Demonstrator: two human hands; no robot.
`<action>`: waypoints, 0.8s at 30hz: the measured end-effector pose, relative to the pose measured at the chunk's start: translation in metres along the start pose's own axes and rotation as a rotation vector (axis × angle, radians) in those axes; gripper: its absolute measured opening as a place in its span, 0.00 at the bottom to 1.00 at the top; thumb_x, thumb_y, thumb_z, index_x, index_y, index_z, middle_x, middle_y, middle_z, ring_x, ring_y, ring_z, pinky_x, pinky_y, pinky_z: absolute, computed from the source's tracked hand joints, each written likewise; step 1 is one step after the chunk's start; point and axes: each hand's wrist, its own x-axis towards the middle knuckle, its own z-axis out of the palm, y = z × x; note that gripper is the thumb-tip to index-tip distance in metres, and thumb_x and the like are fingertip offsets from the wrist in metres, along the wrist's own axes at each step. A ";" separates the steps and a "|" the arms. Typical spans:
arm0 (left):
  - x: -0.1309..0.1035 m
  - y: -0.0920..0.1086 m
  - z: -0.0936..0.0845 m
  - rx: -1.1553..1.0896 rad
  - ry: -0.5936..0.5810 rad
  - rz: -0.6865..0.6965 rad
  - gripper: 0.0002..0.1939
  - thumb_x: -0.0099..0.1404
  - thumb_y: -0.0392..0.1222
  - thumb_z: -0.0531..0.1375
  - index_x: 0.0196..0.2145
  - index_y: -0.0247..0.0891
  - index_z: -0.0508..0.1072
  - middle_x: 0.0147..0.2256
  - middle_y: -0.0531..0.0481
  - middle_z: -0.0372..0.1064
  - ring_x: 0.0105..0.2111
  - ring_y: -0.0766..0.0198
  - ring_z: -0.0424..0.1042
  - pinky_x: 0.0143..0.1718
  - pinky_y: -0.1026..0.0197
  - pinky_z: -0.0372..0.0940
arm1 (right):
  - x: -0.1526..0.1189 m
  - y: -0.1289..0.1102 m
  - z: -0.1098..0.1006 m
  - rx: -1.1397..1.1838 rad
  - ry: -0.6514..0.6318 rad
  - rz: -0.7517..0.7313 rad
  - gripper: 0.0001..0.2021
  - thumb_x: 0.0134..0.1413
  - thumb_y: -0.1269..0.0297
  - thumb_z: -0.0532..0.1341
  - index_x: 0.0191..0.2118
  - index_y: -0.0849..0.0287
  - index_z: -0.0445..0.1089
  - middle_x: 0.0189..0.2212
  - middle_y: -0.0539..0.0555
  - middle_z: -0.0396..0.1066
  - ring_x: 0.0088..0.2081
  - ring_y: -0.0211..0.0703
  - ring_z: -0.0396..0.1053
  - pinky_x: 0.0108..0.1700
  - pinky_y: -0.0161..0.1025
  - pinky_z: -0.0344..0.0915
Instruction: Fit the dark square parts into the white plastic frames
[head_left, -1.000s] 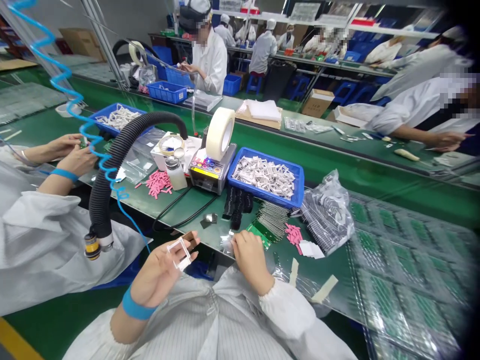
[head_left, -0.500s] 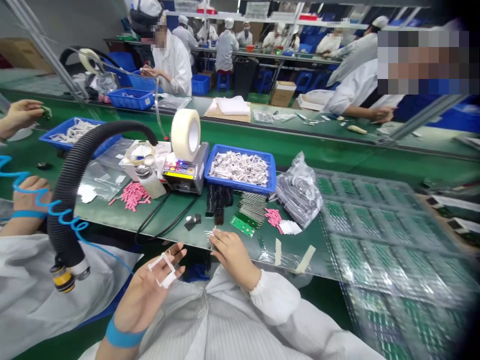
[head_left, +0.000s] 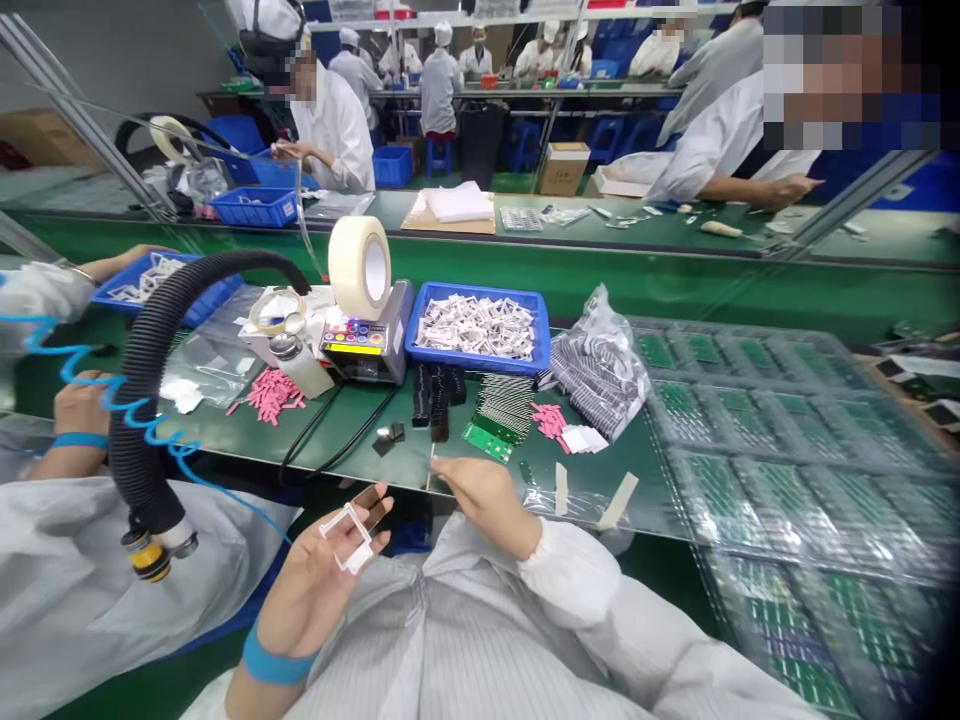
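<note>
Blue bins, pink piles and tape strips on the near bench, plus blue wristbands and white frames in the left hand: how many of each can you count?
Blue bins: 2
Pink piles: 2
Tape strips: 2
Blue wristbands: 2
White frame in the left hand: 1
Total: 9

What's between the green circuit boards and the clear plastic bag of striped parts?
A pile of pink strips, flat white pieces beside it, in the head view.

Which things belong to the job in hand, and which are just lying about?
Likely the job's:
white frame and dark piece in the left hand
similar frames in the blue bin

Apparently lying about:
tape roll
metal-topped bottle
beige tape strips
</note>
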 end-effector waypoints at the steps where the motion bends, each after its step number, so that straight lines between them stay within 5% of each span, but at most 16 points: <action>1: -0.001 0.001 0.000 0.006 0.009 -0.004 0.21 0.48 0.53 0.66 0.36 0.38 0.77 0.54 0.38 0.65 0.55 0.42 0.60 0.49 0.48 0.63 | -0.003 -0.003 -0.019 0.021 0.027 0.027 0.13 0.61 0.69 0.52 0.44 0.58 0.73 0.41 0.54 0.76 0.42 0.40 0.74 0.45 0.36 0.70; 6: 0.000 0.001 0.001 0.025 0.029 -0.048 0.19 0.49 0.53 0.66 0.35 0.38 0.78 0.53 0.39 0.66 0.56 0.43 0.59 0.49 0.49 0.64 | -0.044 -0.001 -0.130 0.174 0.045 0.168 0.09 0.58 0.66 0.57 0.39 0.55 0.75 0.34 0.50 0.77 0.36 0.38 0.75 0.38 0.33 0.71; 9: 0.006 -0.005 0.005 0.020 -0.028 -0.087 0.20 0.49 0.53 0.66 0.36 0.38 0.77 0.53 0.41 0.66 0.55 0.44 0.60 0.49 0.51 0.64 | -0.082 0.010 -0.155 0.080 -0.172 0.202 0.08 0.57 0.66 0.58 0.38 0.54 0.75 0.32 0.48 0.78 0.34 0.37 0.75 0.36 0.31 0.71; 11: 0.010 -0.008 0.011 0.025 -0.093 -0.107 0.20 0.48 0.53 0.66 0.36 0.38 0.77 0.54 0.41 0.65 0.55 0.44 0.60 0.50 0.51 0.63 | -0.108 0.018 -0.144 -0.111 -0.241 0.212 0.09 0.58 0.67 0.56 0.40 0.54 0.74 0.35 0.48 0.77 0.36 0.36 0.75 0.39 0.30 0.71; 17: 0.013 -0.007 0.033 0.055 -0.304 -0.161 0.20 0.45 0.53 0.68 0.33 0.37 0.77 0.52 0.40 0.65 0.53 0.46 0.62 0.49 0.52 0.62 | -0.149 0.031 -0.078 -0.516 0.000 0.212 0.14 0.60 0.73 0.50 0.40 0.63 0.73 0.35 0.57 0.77 0.35 0.44 0.75 0.37 0.39 0.73; 24: 0.010 -0.002 0.045 -0.051 -0.478 -0.132 0.18 0.45 0.53 0.68 0.31 0.39 0.78 0.48 0.43 0.66 0.48 0.52 0.65 0.46 0.55 0.62 | -0.161 0.040 -0.073 -0.570 0.072 0.049 0.12 0.60 0.73 0.51 0.40 0.61 0.72 0.39 0.56 0.76 0.35 0.39 0.75 0.34 0.32 0.71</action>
